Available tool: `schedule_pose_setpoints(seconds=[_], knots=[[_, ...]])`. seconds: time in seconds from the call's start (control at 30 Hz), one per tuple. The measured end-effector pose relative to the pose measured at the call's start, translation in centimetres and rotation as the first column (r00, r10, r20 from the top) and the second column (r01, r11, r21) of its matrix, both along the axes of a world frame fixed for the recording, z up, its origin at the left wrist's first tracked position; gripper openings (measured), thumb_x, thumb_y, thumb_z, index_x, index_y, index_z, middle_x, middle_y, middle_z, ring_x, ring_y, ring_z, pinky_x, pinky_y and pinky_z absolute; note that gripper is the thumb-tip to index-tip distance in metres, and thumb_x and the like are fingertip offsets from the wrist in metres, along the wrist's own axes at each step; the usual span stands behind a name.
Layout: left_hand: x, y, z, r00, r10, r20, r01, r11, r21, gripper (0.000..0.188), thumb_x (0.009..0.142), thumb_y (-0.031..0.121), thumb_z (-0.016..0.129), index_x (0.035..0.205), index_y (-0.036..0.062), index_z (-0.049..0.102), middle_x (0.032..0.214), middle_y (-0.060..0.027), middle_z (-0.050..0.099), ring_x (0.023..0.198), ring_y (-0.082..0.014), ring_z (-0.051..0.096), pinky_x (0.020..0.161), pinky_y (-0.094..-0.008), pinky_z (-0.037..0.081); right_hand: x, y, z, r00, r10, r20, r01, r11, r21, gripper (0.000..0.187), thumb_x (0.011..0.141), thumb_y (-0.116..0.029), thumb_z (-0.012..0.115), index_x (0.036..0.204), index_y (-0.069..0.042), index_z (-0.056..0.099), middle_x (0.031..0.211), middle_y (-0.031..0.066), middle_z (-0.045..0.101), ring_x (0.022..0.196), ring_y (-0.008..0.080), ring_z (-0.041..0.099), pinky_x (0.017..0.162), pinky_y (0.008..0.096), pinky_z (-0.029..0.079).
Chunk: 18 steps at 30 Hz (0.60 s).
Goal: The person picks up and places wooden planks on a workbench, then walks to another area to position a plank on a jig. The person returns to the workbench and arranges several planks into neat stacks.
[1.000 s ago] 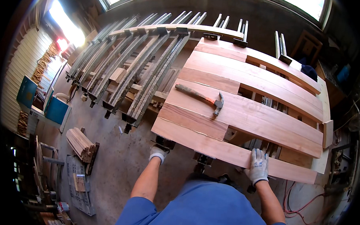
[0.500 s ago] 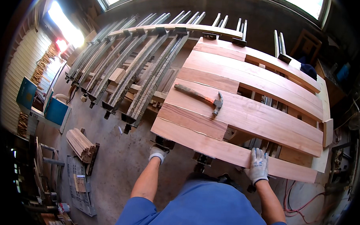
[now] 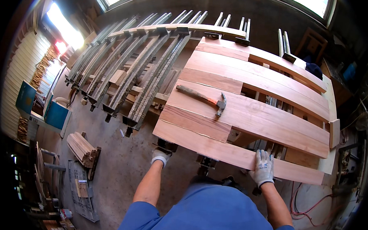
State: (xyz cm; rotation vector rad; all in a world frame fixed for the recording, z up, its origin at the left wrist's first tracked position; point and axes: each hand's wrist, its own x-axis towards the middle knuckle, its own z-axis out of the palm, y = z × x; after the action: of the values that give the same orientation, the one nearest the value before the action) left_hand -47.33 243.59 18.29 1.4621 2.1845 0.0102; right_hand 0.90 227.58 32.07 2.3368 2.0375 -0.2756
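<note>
Touching board (image 3: 207, 148), right fingers (image 3: 265, 156) extended; left fingers (image 3: 159, 152), partly hidden, at clamp (image 3: 166, 145)

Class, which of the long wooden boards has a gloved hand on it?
The nearest long board, lowest in the picture: the right hand's fingers lie on top. The other long boards sit farther off, without a hand on them.

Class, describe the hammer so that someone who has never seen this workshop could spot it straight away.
Find the large spread of pinkish boards right of centre. On its left half lies a claw hammer, handle end to the left, head to the right. Unlike the flat boards around it, it has a dark metal head and an orange patch on its handle.
</note>
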Motion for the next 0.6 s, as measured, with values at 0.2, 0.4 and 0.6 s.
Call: schedule_pose_setpoints(seconds=[0.2,0.4,0.6], knots=[[-0.1,-0.2,-0.1,0.998,0.043,0.043,-0.045,0.998,0.046,0.053,0.067,0.036,0.087,0.111,0.0084,0.074,0.112,-0.0175,0.074,0.104,-0.0359,0.07,0.086,-0.0426,0.057,0.0,0.3,0.2,0.999,0.006,0.034,-0.005,1.0,-0.03,0.097,0.07,-0.037,0.084,0.15,-0.005,0.04,0.149,0.0171,0.044,0.143,0.0381,0.035,0.121,0.0529,0.024],[-0.6,0.0,-1.0,0.994,0.071,0.077,-0.072,0.997,0.008,0.054,0.068,0.038,0.086,0.111,0.009,0.074,0.112,-0.0179,0.073,0.104,-0.0363,0.07,0.085,-0.0427,0.057,0.0,0.2,0.5,1.0,0.008,0.03,-0.007,0.999,-0.034,0.097,0.07,-0.038,0.084,0.15,-0.005,0.04,0.149,0.0171,0.044,0.143,0.0375,0.035,0.122,0.0528,0.023],[-0.3,-0.1,-0.8,0.999,0.049,0.013,-0.05,0.998,0.049,0.053,0.069,0.038,0.086,0.112,0.0105,0.074,0.111,-0.0172,0.074,0.103,-0.037,0.07,0.083,-0.0428,0.058,0.1,0.3,0.3,1.0,0.0,0.02,0.001,1.0,-0.028,0.098,0.069,-0.037,0.085,0.15,-0.004,0.04,0.149,0.0172,0.043,0.143,0.0372,0.035,0.122,0.0528,0.023]])
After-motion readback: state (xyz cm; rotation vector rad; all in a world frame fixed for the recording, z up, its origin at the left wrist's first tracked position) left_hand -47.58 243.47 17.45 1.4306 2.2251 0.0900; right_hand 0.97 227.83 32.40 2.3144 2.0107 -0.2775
